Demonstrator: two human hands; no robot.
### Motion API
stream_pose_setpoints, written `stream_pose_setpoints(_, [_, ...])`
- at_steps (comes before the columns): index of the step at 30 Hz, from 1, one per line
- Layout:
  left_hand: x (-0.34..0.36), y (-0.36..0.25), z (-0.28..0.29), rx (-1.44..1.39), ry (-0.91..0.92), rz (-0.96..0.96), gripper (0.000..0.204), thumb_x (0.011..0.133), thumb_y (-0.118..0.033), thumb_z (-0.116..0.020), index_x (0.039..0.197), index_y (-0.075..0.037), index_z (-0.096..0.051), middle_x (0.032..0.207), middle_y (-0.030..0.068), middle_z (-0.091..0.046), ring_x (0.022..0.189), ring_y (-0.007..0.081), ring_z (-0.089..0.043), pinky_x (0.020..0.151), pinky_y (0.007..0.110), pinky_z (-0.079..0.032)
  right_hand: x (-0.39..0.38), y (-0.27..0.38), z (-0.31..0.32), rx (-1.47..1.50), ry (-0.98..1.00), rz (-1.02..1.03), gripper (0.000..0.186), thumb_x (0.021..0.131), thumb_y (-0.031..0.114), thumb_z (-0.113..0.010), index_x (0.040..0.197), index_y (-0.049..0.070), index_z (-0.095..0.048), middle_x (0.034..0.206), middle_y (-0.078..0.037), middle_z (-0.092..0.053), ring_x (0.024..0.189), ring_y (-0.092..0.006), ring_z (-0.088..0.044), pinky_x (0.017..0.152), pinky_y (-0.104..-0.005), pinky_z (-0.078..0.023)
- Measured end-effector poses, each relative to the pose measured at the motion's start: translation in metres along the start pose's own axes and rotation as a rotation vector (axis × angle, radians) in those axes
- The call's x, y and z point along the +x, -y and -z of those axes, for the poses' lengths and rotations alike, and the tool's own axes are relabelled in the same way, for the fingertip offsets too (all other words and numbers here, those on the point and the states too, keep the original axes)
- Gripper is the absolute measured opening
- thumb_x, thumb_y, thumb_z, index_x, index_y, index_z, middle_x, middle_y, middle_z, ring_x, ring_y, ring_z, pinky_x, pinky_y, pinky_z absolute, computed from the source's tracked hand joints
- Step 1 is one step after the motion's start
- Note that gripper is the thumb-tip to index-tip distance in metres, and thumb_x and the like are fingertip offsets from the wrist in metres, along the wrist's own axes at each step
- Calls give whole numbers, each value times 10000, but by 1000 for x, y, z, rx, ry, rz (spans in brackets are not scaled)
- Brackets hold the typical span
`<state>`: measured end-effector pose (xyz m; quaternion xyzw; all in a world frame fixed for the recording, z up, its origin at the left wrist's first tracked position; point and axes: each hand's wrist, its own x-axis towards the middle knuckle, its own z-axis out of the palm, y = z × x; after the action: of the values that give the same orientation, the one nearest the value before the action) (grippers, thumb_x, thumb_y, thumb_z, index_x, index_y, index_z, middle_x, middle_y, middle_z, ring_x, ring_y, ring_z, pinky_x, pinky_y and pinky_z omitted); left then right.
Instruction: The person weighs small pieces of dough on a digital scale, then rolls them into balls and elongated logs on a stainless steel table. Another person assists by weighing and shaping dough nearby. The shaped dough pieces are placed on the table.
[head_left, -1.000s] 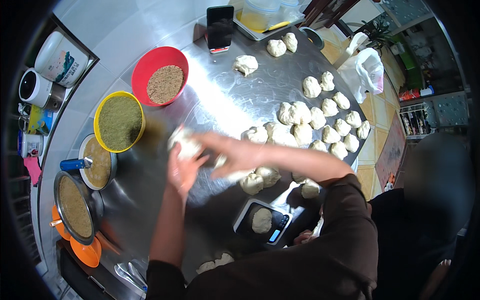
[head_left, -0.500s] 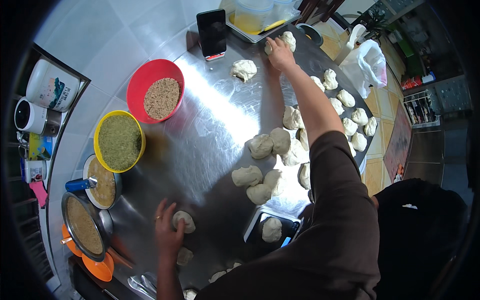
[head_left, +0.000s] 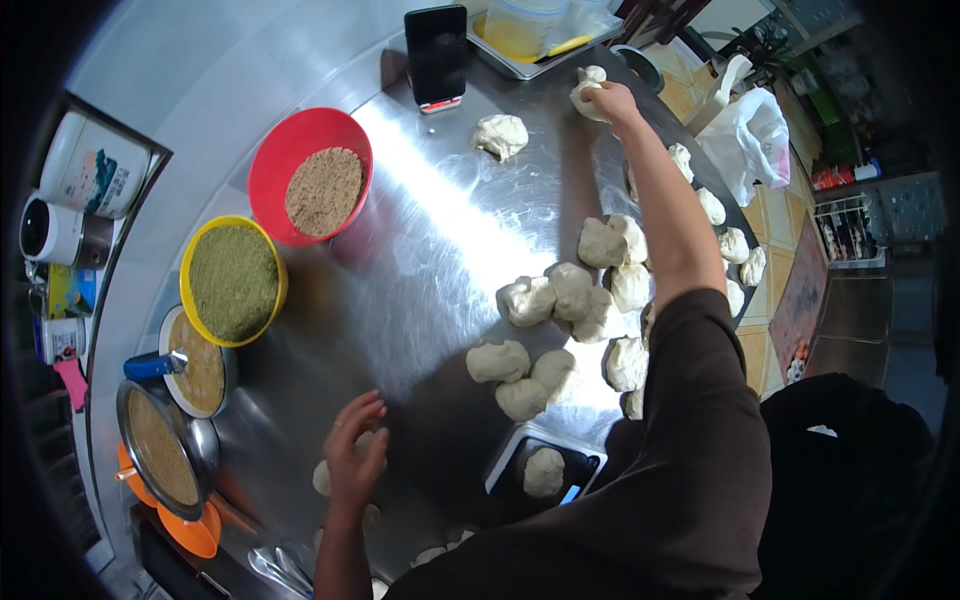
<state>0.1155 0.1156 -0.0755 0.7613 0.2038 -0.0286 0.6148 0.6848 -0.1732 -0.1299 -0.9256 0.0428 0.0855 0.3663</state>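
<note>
At the far end of the steel table, my right hand (head_left: 612, 103) grips a pale lump of dough (head_left: 584, 101) between thumb and fingers. Another dough lump (head_left: 592, 73) lies just beyond it. My left hand (head_left: 355, 455) is at the near left, fingers apart and slightly curved over a dough ball (head_left: 366, 440) that they partly cover. I cannot tell whether they touch it. Beside that wrist sits a further dough ball (head_left: 321, 478). A single lump (head_left: 500, 136) rests on its own to the left of my right hand.
Dough lumps (head_left: 572, 290) cluster mid-table, with more along the right edge. One lump (head_left: 544, 472) sits on a scale (head_left: 505, 470). Along the left stand a red bowl (head_left: 268, 165), a yellow bowl (head_left: 190, 270) and metal bowls of filling. A phone (head_left: 437, 55) stands near a tray (head_left: 525, 70).
My right hand has closed round the dough lump and shifted slightly right. My left hand has moved up and right across its dough ball, baring another ball beside the wrist. The view has shifted slightly.
</note>
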Motion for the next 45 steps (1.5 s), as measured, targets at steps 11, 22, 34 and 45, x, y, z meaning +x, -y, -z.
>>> stream_pose_setpoints(11, [13,56,-21,-1503,147,275,489,943,-337,-552,1365,-117,-437,1137,84,-618,899,154,-623,628,285,-531,-223,116,-49,-482,662,916,786,685,173,-750,1416,216,-466,1362,-181,-501,1210,-342,-533,921,-464,-517])
stream_pose_setpoints(22, [-137,64,104,-94,-560,264,247,884,-110,-596,1122,-52,-630,936,68,-661,810,175,-655,714,284,-500,-240,118,-80,-473,717,705,507,740,355,-670,1116,16,-702,985,-193,-715,889,-285,-702,825,-378,-545])
stream_pose_setpoints(34, [-211,73,-18,830,77,-376,652,804,-277,-697,1372,-56,-464,1383,197,-478,1263,388,-473,1065,447,-380,-582,7,-83,221,908,572,516,757,165,-694,1254,61,-605,1124,-151,-647,1021,-206,-627,873,-323,-503])
stream_pose_setpoints(45, [-283,110,-73,932,8,-305,314,857,-341,-628,1103,-146,-607,973,104,-608,898,341,-640,789,489,-499,-757,-77,-22,197,574,314,396,739,183,-621,1094,16,-675,1028,-190,-690,982,-322,-668,878,-395,-514])
